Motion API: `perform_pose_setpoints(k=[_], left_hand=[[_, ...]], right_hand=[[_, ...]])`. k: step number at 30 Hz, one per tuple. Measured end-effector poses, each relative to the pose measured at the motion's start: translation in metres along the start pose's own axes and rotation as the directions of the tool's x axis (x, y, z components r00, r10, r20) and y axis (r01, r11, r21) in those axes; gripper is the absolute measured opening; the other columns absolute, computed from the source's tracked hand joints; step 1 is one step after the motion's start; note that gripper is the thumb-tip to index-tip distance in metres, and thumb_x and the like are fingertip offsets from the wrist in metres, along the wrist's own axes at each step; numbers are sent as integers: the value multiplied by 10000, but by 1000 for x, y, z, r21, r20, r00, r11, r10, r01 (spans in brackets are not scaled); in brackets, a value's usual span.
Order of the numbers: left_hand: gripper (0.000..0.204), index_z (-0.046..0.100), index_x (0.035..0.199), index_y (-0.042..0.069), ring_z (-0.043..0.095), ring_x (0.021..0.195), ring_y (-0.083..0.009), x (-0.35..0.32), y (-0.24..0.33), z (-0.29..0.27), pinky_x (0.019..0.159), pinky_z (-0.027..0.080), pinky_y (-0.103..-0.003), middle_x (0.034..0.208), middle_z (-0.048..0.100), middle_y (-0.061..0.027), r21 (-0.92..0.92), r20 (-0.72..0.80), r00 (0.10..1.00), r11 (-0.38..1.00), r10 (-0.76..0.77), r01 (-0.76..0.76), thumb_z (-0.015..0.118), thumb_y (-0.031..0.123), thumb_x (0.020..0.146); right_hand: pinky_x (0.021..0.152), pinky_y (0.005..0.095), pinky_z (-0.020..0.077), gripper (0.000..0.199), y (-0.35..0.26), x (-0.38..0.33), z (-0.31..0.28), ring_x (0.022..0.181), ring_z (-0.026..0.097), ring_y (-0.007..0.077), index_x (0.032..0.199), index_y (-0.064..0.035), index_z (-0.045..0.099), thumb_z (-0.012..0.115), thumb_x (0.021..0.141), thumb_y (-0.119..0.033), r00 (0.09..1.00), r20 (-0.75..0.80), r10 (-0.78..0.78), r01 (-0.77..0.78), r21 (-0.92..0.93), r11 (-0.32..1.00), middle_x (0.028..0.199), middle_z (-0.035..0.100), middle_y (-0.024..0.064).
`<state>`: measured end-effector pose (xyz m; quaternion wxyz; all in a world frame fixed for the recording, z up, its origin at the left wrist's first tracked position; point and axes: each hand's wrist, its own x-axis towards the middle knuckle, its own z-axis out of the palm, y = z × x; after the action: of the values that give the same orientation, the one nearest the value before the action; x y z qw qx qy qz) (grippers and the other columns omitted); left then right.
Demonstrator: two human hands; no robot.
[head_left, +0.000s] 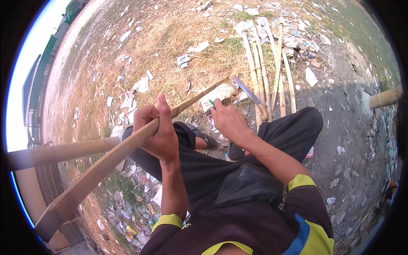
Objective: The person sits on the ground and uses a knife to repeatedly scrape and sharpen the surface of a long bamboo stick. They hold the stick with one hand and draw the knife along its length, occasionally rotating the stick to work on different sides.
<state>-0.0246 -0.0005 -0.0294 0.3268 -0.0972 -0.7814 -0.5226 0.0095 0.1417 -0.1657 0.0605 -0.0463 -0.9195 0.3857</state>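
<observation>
My left hand (160, 131) is wrapped round a long split bamboo slat (100, 163), its thumb raised. The slat slants from the near left up to a narrower end at the middle. Closed in a pinch, my right hand (229, 121) has a small green pen-like thing (211, 103) at its fingertips, just below the slat's far part. Most of that green thing is hidden by the fingers. Beyond my right hand, a knife (251, 97) with a curved wooden handle rests by several pale bamboo strips (262, 70) lying on the ground.
One round bamboo pole (63, 154) runs behind the slat at left; another bamboo pole end (384, 98) shows at right. Litter and paper scraps (141, 85) cover the dry grass. My bent knees in dark trousers (293, 127) flank my dark shoes (205, 139).
</observation>
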Motion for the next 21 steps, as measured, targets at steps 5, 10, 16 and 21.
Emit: perform_pose_setpoints(k=[5, 10, 16, 21], left_hand=[[314, 480, 664, 59, 332, 513, -18, -1, -5, 1, 450, 258, -200, 593, 396, 67, -35, -52, 999, 999, 14, -16, 734, 38, 846], [305, 490, 666, 53, 337, 505, -15, 0, -4, -1, 445, 256, -200, 576, 413, 62, -18, -53, 998, 1000, 16, -17, 735, 38, 846], [303, 491, 672, 51, 374, 504, -20, -2, -9, -5, 449, 299, -201, 576, 423, 57, 22, -43, 999, 999, 25, -24, 740, 52, 845], [288, 501, 691, 51, 395, 518, -28, 6, -13, -10, 463, 325, -193, 593, 436, 46, -40, -56, 998, 999, 14, -17, 744, 62, 845]], right_hand=[[558, 528, 484, 236, -5, 1, -12, 603, 613, 450, 977, -2, 477, 496, 959, -237, 997, 67, 39, -36, -47, 998, 602, 583, 255], [614, 512, 523, 261, 6, 23, -5, 696, 651, 441, 995, 12, 501, 467, 970, -245, 986, 139, 88, -71, -120, 990, 689, 629, 271], [667, 525, 527, 275, 16, 27, -8, 739, 647, 461, 1004, 23, 508, 491, 958, -248, 979, 177, 105, -90, -92, 992, 741, 636, 285], [711, 542, 521, 289, 50, 40, 24, 783, 646, 474, 1024, 26, 514, 485, 956, -253, 965, 167, 202, -171, -185, 968, 790, 645, 294]])
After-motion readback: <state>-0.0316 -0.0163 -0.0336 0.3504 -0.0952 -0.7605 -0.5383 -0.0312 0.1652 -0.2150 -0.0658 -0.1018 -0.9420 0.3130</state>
